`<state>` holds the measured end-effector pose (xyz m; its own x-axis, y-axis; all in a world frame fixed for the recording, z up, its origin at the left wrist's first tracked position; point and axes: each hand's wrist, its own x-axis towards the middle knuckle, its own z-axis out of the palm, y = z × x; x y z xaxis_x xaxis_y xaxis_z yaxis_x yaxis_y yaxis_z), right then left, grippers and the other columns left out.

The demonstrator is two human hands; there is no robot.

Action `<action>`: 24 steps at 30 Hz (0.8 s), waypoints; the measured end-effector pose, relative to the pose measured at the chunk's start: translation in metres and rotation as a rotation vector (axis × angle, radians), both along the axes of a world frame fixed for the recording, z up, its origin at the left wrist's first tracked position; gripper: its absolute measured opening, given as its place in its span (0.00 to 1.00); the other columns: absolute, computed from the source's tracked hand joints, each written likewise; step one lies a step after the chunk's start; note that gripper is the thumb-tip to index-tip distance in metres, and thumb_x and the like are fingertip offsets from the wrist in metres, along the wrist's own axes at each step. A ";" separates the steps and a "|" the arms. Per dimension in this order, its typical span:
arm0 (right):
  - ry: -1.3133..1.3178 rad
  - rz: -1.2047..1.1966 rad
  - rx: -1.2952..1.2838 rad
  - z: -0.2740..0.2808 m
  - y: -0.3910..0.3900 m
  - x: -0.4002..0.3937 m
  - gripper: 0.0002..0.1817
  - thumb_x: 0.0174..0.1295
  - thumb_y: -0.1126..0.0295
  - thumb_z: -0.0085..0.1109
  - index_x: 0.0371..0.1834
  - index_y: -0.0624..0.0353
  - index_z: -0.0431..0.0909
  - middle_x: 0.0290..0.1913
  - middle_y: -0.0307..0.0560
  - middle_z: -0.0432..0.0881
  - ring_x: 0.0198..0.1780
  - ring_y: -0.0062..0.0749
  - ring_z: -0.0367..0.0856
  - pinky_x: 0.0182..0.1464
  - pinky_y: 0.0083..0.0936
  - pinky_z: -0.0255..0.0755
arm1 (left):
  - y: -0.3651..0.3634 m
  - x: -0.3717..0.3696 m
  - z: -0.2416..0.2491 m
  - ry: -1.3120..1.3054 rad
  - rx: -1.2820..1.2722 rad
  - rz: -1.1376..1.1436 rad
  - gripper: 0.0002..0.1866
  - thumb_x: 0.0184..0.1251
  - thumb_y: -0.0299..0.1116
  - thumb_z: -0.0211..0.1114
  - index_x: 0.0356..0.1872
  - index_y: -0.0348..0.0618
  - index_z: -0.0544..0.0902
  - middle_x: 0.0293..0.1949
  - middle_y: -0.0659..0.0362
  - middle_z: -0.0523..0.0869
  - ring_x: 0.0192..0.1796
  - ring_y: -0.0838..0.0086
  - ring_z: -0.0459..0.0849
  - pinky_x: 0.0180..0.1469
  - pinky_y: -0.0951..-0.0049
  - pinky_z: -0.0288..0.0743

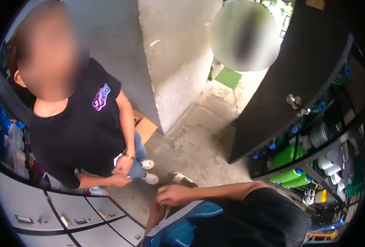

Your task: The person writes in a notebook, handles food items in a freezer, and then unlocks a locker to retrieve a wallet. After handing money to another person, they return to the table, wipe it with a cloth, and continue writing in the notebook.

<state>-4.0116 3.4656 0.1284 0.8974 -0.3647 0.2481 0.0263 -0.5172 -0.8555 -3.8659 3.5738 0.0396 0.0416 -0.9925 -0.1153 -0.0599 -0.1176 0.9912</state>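
Observation:
My right hand [175,195] lies at the bottom middle in front of my body, its fingers bent over and closed around my left hand or wrist. Of my left hand [156,204] only a little shows beneath it, and its fingers are hidden. No object is visible in either hand. Just below them are my blue patterned shorts [190,228] and my black shirt [260,218]. Facing me on the left stands a person in a black T-shirt [75,127], with both hands [122,171] together at the waist near a small white item.
Grey lockers [30,206] line the lower left. A cardboard box [147,129] sits behind the person by the wall corner [161,53]. At right, a dark door [281,82] stands ajar beside a shelf holding green containers [287,160], bottles and stacked plates [318,136]. Concrete floor [203,136] leads outside.

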 end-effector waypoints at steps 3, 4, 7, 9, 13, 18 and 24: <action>-0.060 -0.160 -0.066 0.012 0.009 -0.030 0.02 0.54 0.72 0.56 0.29 0.58 0.74 0.31 0.48 0.76 0.38 0.45 0.76 0.40 0.36 0.70 | -0.016 -0.015 0.026 -0.136 0.049 -0.194 0.11 0.63 0.32 0.56 0.44 0.38 0.78 0.37 0.56 0.83 0.39 0.72 0.80 0.40 0.71 0.73; -0.070 -0.195 -0.026 0.018 0.009 -0.040 0.03 0.54 0.73 0.57 0.30 0.59 0.75 0.31 0.48 0.77 0.38 0.44 0.76 0.40 0.35 0.70 | -0.022 -0.021 0.036 -0.211 0.055 -0.237 0.12 0.63 0.32 0.57 0.44 0.39 0.77 0.37 0.56 0.83 0.39 0.73 0.80 0.40 0.71 0.73; -0.114 -0.257 0.050 0.025 0.015 -0.060 0.04 0.55 0.74 0.59 0.33 0.60 0.78 0.32 0.47 0.78 0.37 0.40 0.77 0.40 0.29 0.71 | -0.035 -0.047 0.034 -0.086 -0.072 -0.308 0.11 0.63 0.33 0.57 0.42 0.38 0.78 0.33 0.58 0.82 0.37 0.77 0.79 0.40 0.72 0.74; -0.123 -0.268 0.055 0.043 0.016 -0.066 0.04 0.54 0.75 0.62 0.32 0.60 0.81 0.30 0.46 0.80 0.34 0.36 0.79 0.37 0.28 0.74 | -0.025 -0.043 0.018 -0.067 -0.009 -0.306 0.10 0.63 0.32 0.57 0.41 0.38 0.77 0.33 0.59 0.82 0.36 0.79 0.78 0.38 0.74 0.73; -0.054 -0.224 0.104 0.067 0.008 -0.094 0.04 0.51 0.77 0.62 0.31 0.58 0.81 0.29 0.45 0.80 0.33 0.36 0.79 0.38 0.28 0.73 | -0.040 -0.072 0.078 0.206 0.061 -0.402 0.08 0.63 0.31 0.57 0.40 0.39 0.76 0.30 0.62 0.80 0.31 0.83 0.76 0.32 0.79 0.71; -0.115 -0.186 -0.084 0.068 -0.012 -0.124 0.04 0.49 0.76 0.62 0.29 0.57 0.80 0.28 0.45 0.79 0.32 0.39 0.78 0.36 0.30 0.72 | -0.052 -0.101 0.078 0.166 0.136 -0.344 0.08 0.62 0.31 0.57 0.40 0.40 0.76 0.24 0.65 0.76 0.26 0.84 0.74 0.28 0.79 0.69; -0.129 -0.282 -0.180 0.058 -0.031 -0.158 0.03 0.48 0.76 0.62 0.27 0.57 0.80 0.28 0.45 0.78 0.31 0.40 0.76 0.35 0.32 0.70 | -0.078 -0.137 0.076 -0.254 0.020 -0.217 0.08 0.60 0.32 0.58 0.33 0.37 0.77 0.22 0.56 0.77 0.29 0.77 0.76 0.34 0.72 0.70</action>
